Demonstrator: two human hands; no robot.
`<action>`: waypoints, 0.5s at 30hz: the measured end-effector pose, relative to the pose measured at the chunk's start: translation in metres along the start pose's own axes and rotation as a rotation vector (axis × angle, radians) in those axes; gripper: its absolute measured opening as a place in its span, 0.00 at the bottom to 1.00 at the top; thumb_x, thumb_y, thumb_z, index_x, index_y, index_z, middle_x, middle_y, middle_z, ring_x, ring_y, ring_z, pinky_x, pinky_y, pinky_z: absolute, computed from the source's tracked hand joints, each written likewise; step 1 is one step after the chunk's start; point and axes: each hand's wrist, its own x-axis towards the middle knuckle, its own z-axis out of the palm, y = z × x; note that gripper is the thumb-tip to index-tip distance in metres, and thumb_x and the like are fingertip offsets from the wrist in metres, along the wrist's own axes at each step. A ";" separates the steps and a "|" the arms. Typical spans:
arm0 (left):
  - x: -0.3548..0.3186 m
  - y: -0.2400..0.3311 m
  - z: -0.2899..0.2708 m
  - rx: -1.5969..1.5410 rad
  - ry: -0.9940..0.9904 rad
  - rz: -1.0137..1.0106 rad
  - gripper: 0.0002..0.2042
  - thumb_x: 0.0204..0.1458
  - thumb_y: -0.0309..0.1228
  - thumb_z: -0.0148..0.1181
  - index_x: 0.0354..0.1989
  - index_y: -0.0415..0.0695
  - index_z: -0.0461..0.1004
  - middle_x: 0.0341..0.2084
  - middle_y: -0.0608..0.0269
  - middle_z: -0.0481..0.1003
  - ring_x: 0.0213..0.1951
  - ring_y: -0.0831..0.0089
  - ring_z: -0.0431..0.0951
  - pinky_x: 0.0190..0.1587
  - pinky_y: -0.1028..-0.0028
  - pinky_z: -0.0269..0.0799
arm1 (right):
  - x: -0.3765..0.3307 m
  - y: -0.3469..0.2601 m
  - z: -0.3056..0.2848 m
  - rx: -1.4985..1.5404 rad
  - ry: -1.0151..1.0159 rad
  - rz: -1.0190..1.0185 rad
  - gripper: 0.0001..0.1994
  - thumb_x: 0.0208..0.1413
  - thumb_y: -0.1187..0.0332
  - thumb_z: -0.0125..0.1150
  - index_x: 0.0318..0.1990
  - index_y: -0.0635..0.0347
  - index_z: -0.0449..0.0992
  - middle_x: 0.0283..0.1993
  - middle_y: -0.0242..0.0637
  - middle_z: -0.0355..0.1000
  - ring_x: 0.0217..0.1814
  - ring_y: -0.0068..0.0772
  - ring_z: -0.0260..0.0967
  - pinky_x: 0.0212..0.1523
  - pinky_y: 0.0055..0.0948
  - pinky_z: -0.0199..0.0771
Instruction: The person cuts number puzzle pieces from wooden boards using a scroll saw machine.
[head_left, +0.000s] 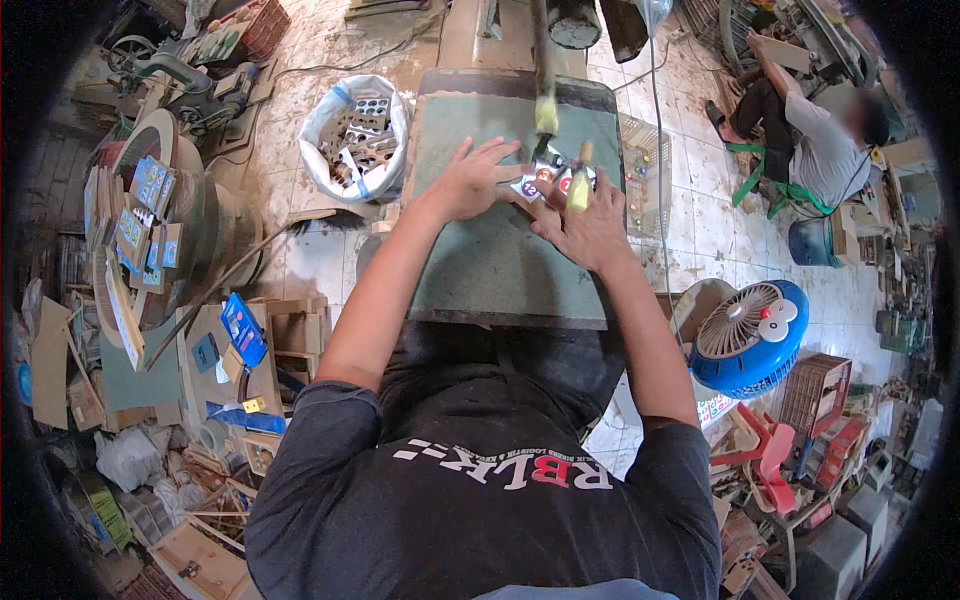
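A small board printed with coloured circles [530, 187] lies on the green-topped machine table [470, 265], under a narrow upright machine arm wrapped in yellow [545, 112]. My left hand [472, 182] rests flat to the left of the board, fingers spread, its thumb reaching the board's edge. On the right, my right hand [585, 228] bends its fingers over the board and presses it down. A short yellow-wrapped piece [579, 188] stands in front of the right fingers and hides part of them. The board's far edge is partly covered.
Left of the table stands a white sack [312, 140] full of cut board scraps. Printed boards [150, 185] are stacked farther left. A blue fan [750, 338] stands at the right. Beyond it a person in a grey shirt [830, 150] sits low, working.
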 end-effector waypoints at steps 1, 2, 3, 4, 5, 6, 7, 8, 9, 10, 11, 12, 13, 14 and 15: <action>0.000 0.000 -0.001 0.007 -0.010 0.000 0.29 0.60 0.45 0.68 0.72 0.70 0.73 0.79 0.59 0.60 0.81 0.58 0.54 0.79 0.38 0.44 | 0.000 0.002 0.002 -0.001 0.002 0.001 0.37 0.60 0.31 0.58 0.75 0.31 0.70 0.83 0.57 0.51 0.82 0.67 0.49 0.74 0.66 0.49; 0.000 0.000 -0.002 0.008 -0.009 0.001 0.29 0.60 0.45 0.68 0.72 0.70 0.73 0.79 0.59 0.60 0.81 0.58 0.54 0.79 0.38 0.44 | 0.000 0.005 0.004 0.017 0.043 -0.031 0.36 0.58 0.31 0.60 0.71 0.32 0.74 0.80 0.56 0.55 0.81 0.72 0.49 0.73 0.67 0.51; -0.001 0.000 -0.003 0.008 -0.022 -0.001 0.29 0.60 0.45 0.68 0.72 0.71 0.73 0.79 0.59 0.60 0.81 0.58 0.53 0.79 0.38 0.43 | 0.001 0.008 0.006 0.034 0.084 -0.063 0.34 0.56 0.31 0.62 0.66 0.34 0.79 0.77 0.56 0.59 0.80 0.77 0.49 0.73 0.67 0.53; -0.001 0.000 -0.004 0.007 -0.035 -0.004 0.29 0.60 0.45 0.68 0.72 0.71 0.73 0.79 0.59 0.59 0.81 0.58 0.53 0.79 0.38 0.43 | 0.002 0.013 0.007 0.032 0.084 -0.063 0.34 0.56 0.31 0.62 0.66 0.34 0.79 0.77 0.56 0.59 0.80 0.77 0.49 0.73 0.67 0.53; -0.001 0.000 -0.005 0.006 -0.034 -0.003 0.29 0.60 0.45 0.68 0.72 0.71 0.73 0.79 0.59 0.59 0.81 0.58 0.53 0.79 0.38 0.43 | 0.005 0.019 0.007 0.038 0.059 -0.120 0.35 0.55 0.31 0.63 0.66 0.35 0.79 0.77 0.55 0.60 0.80 0.76 0.49 0.73 0.68 0.53; -0.001 0.000 -0.006 -0.005 -0.046 0.004 0.29 0.60 0.45 0.68 0.72 0.71 0.73 0.79 0.59 0.59 0.81 0.58 0.53 0.80 0.38 0.43 | 0.007 0.023 0.009 0.044 0.033 -0.178 0.36 0.54 0.31 0.64 0.67 0.37 0.79 0.76 0.54 0.61 0.80 0.75 0.49 0.73 0.68 0.53; -0.001 0.000 -0.008 -0.014 -0.057 0.009 0.29 0.60 0.45 0.68 0.72 0.71 0.73 0.79 0.60 0.59 0.81 0.58 0.52 0.80 0.38 0.42 | 0.007 0.023 0.008 0.044 0.033 -0.181 0.36 0.54 0.31 0.64 0.67 0.37 0.79 0.76 0.54 0.61 0.80 0.75 0.49 0.73 0.68 0.53; -0.001 0.000 -0.010 -0.014 -0.056 0.006 0.29 0.60 0.45 0.68 0.72 0.71 0.73 0.79 0.60 0.59 0.81 0.58 0.52 0.80 0.38 0.42 | 0.007 0.022 0.008 0.075 0.050 -0.186 0.36 0.54 0.32 0.64 0.67 0.38 0.79 0.75 0.53 0.62 0.80 0.74 0.50 0.73 0.69 0.53; 0.001 0.001 -0.011 -0.006 -0.067 0.016 0.29 0.60 0.45 0.67 0.72 0.72 0.73 0.79 0.60 0.59 0.81 0.57 0.52 0.79 0.38 0.43 | 0.006 0.022 0.008 0.107 0.066 -0.190 0.37 0.54 0.32 0.63 0.67 0.39 0.78 0.74 0.52 0.64 0.80 0.73 0.51 0.73 0.69 0.53; 0.001 0.001 -0.011 0.001 -0.078 0.026 0.29 0.60 0.45 0.67 0.72 0.72 0.73 0.79 0.60 0.59 0.81 0.56 0.52 0.79 0.37 0.43 | 0.004 0.019 0.008 0.108 0.064 -0.192 0.37 0.54 0.32 0.63 0.67 0.39 0.78 0.74 0.52 0.64 0.80 0.73 0.51 0.73 0.69 0.53; 0.001 0.000 -0.011 0.000 -0.079 0.024 0.29 0.60 0.45 0.67 0.72 0.72 0.73 0.79 0.60 0.59 0.81 0.56 0.52 0.79 0.37 0.43 | 0.003 0.016 0.008 0.089 0.077 -0.172 0.36 0.54 0.32 0.63 0.67 0.39 0.78 0.74 0.51 0.65 0.79 0.73 0.51 0.73 0.69 0.53; 0.001 -0.001 -0.011 -0.003 -0.076 0.028 0.29 0.61 0.45 0.67 0.72 0.72 0.72 0.79 0.60 0.59 0.81 0.56 0.52 0.79 0.37 0.43 | 0.002 0.013 0.008 0.070 0.090 -0.152 0.35 0.55 0.33 0.63 0.67 0.38 0.79 0.73 0.50 0.67 0.79 0.73 0.52 0.73 0.69 0.54; 0.002 -0.003 -0.010 -0.006 -0.073 0.033 0.29 0.61 0.44 0.67 0.72 0.73 0.72 0.79 0.60 0.59 0.81 0.55 0.52 0.79 0.37 0.44 | 0.001 0.012 0.008 0.070 0.090 -0.152 0.35 0.55 0.33 0.63 0.67 0.38 0.79 0.73 0.50 0.67 0.79 0.73 0.52 0.73 0.69 0.54; 0.003 -0.004 -0.009 -0.006 -0.074 0.033 0.29 0.61 0.44 0.67 0.72 0.73 0.72 0.79 0.60 0.59 0.81 0.55 0.52 0.79 0.37 0.44 | 0.000 0.011 0.009 0.075 0.114 -0.145 0.35 0.55 0.34 0.64 0.67 0.38 0.78 0.72 0.50 0.68 0.78 0.73 0.53 0.73 0.69 0.54; 0.004 -0.005 -0.008 -0.007 -0.062 0.040 0.29 0.61 0.44 0.67 0.72 0.73 0.72 0.79 0.60 0.59 0.81 0.56 0.53 0.79 0.37 0.44 | 0.000 0.010 0.009 0.079 0.139 -0.137 0.34 0.56 0.34 0.64 0.67 0.37 0.78 0.71 0.49 0.69 0.78 0.73 0.53 0.72 0.69 0.55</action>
